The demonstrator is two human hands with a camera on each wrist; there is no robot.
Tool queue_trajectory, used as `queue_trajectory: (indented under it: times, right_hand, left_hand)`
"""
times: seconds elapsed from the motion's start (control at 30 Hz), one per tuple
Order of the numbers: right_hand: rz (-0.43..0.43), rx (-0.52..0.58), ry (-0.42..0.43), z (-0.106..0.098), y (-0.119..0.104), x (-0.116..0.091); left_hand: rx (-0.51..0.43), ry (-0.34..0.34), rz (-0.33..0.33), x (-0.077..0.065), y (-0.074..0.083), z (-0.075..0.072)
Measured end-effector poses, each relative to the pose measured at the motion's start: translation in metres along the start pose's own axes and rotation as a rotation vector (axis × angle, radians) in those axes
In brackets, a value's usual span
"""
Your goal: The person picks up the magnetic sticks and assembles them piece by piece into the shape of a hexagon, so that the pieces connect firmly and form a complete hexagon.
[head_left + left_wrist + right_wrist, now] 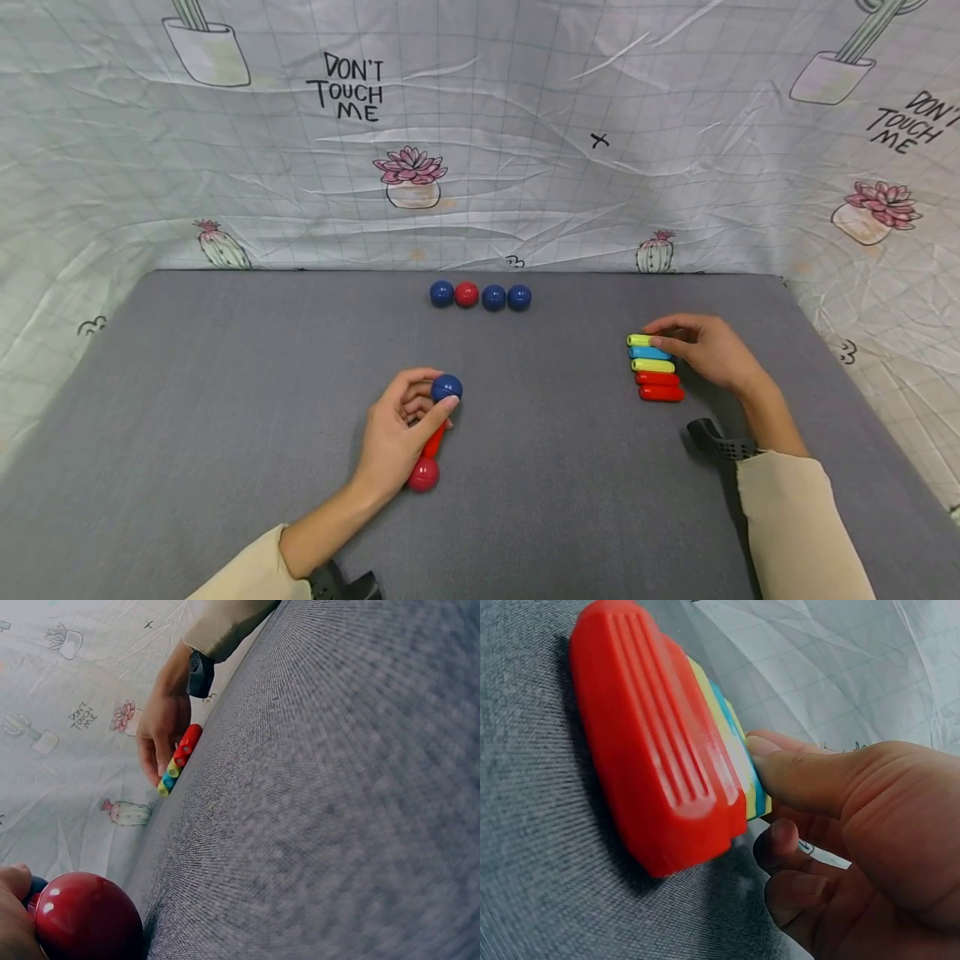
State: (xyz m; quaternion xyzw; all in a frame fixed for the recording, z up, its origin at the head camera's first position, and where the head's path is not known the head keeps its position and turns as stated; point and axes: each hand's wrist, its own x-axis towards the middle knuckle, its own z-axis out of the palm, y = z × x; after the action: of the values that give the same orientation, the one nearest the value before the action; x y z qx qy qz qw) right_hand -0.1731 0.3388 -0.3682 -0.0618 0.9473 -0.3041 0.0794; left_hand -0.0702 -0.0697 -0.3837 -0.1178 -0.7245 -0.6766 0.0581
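Note:
My left hand (393,433) grips a red rod (432,443) with a blue ball (447,388) on its far end and a red ball (423,475) on its near end. That red ball (88,916) looks large in the left wrist view. On the right, my right hand (708,350) pinches the farthest yellow stick (639,340) between thumb and fingers. This stick lies at the far end of a row: a blue stick (649,353), another yellow stick (652,366) and two red sticks (660,393) follow toward me. Ridges run along the nearest red stick (641,727).
Toward the back of the grey table (547,500), a red ball (467,294) sits in a line with three blue balls (494,297). Behind the table hangs a wrinkled white cloth (510,108) printed with plants and words. Black bands are on both wrists.

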Motion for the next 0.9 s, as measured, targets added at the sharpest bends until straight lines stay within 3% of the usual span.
queue_trajectory:
  times: [0.3, 0.53, 0.67, 0.9]
  right_hand:
    - [-0.031, 0.025, 0.026, 0.005, 0.002, 0.001]
    - [-0.062, 0.040, 0.115, 0.010, -0.001, 0.003]
    - [-0.085, 0.079, 0.157, 0.010, -0.015, 0.001]
    - [-0.169, 0.200, 0.131, 0.018, -0.049, -0.002]
  left_hand:
    - [-0.005, -0.001, 0.013, 0.000, 0.000, 0.000]
    - [0.003, -0.005, 0.016, -0.001, -0.001, -0.001]
    - [0.012, -0.010, 0.023, -0.001, -0.001, 0.000]
    - [0.023, -0.013, 0.034, -0.001, -0.001, -0.001]
